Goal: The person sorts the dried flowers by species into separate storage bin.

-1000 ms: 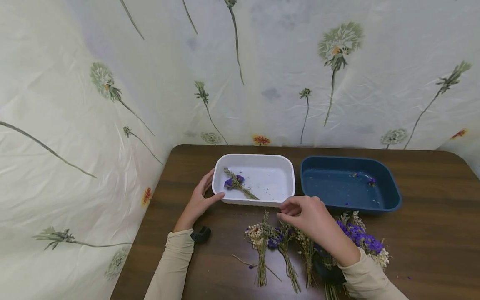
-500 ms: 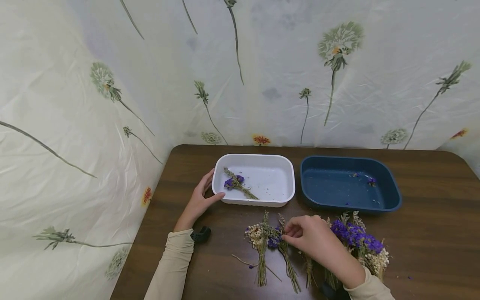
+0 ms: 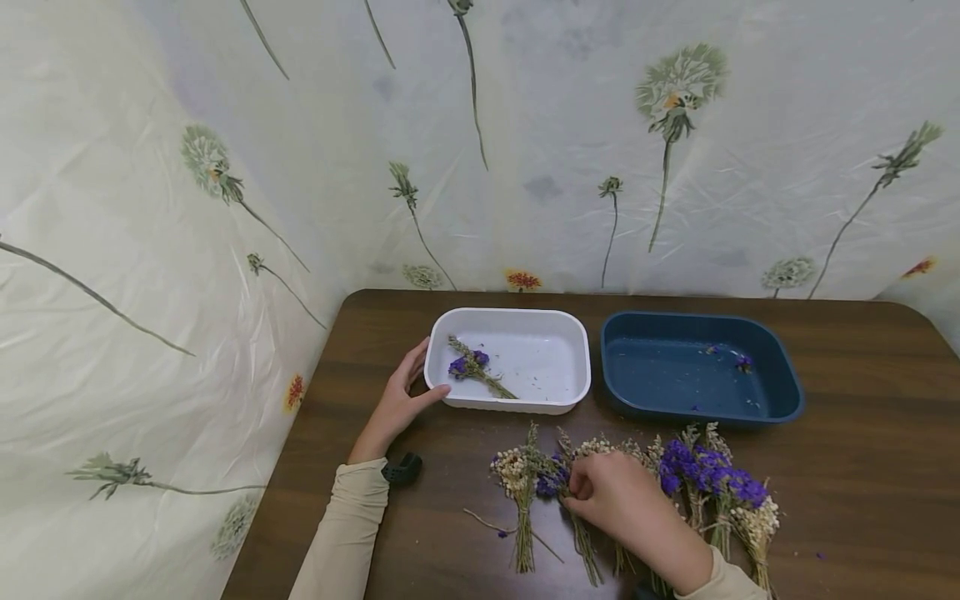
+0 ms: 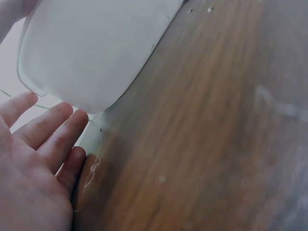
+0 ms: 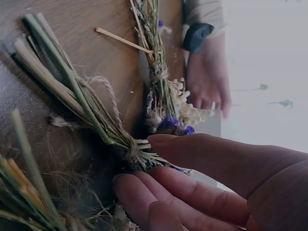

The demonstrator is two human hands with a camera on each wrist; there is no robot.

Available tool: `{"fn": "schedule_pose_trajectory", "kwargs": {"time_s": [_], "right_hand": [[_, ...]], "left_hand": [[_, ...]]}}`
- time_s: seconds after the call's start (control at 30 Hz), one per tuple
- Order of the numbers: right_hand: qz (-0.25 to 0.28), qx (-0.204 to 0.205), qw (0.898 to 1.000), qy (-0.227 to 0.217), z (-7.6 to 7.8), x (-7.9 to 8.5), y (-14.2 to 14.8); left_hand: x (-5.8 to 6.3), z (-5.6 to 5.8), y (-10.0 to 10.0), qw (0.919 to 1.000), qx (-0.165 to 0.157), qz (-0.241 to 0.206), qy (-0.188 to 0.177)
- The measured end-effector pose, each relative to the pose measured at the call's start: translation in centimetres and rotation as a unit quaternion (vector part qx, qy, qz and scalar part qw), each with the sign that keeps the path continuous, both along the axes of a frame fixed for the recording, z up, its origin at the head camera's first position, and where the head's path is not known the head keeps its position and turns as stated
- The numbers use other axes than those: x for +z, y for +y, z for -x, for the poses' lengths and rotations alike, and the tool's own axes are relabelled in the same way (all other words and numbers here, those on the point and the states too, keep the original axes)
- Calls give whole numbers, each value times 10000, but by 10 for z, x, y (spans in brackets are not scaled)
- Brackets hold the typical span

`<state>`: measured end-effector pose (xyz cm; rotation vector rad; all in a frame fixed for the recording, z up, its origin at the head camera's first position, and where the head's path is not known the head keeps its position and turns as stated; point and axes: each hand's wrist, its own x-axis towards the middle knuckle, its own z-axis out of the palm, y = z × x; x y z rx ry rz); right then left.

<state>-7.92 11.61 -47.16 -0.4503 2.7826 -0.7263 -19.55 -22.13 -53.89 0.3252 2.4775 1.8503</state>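
Observation:
My left hand rests against the left end of a white plastic tub, its thumb by the front rim. In the left wrist view the fingers lie nearly straight along the tub's outer wall. With thumb and fingertips, my right hand pinches a small bunch of dried flowers near its twine tie, low over the table. Its flower heads are partly hidden by the hand. Inside the white tub lies another bunch with purple blooms.
Right of the white tub stands a dark blue tub with purple scraps inside. More dried bunches lie in a row along the front: a cream one left of my right hand, purple ones to the right. A loose stem lies on the table.
My right hand has come down from the white tub's front right corner to the row of bunches and now pinches one. The left hand has stayed in place.

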Motion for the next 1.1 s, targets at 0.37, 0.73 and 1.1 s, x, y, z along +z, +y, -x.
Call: {"fn": "schedule_pose_trajectory", "kwargs": {"time_s": [0.37, 0.73, 1.1], "right_hand": [[-292, -178, 9994, -32, -2, -6, -4], [-81, -100, 9999, -43, 0, -10, -4], [223, -141, 9996, -74, 0, -7, -1]], "left_hand": [[0, 0, 1, 10000, 3, 22, 2], [-2, 0, 0, 10000, 1, -6, -21], [-4, 1, -1, 10000, -5, -5, -10]]}}
